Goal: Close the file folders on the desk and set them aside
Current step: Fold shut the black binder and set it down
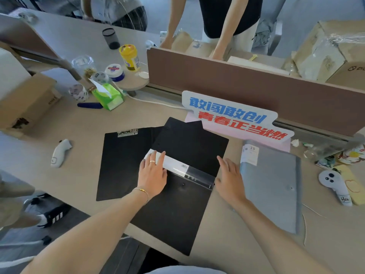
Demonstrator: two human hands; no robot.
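Observation:
A black file folder [177, 210] lies spread open in the middle of the desk, its white-labelled spine [177, 163] facing up and its far cover [193, 143] tilted away from me. My left hand [152, 175] rests flat on the left end of the spine, fingers apart. My right hand [229, 178] touches the folder's right edge with open fingers. Under the folder's left side lies a black clip folder [122, 165] with a metal clip [127, 132] at its top. A grey folder [272, 184] lies shut to the right.
A printed sign [237, 119] leans on the brown divider [246, 82] behind the folders. White controllers lie at left [60, 153] and right [333, 186]. A cardboard box [25, 103], tissue pack [107, 94] and jars stand at back left. People stand beyond the divider.

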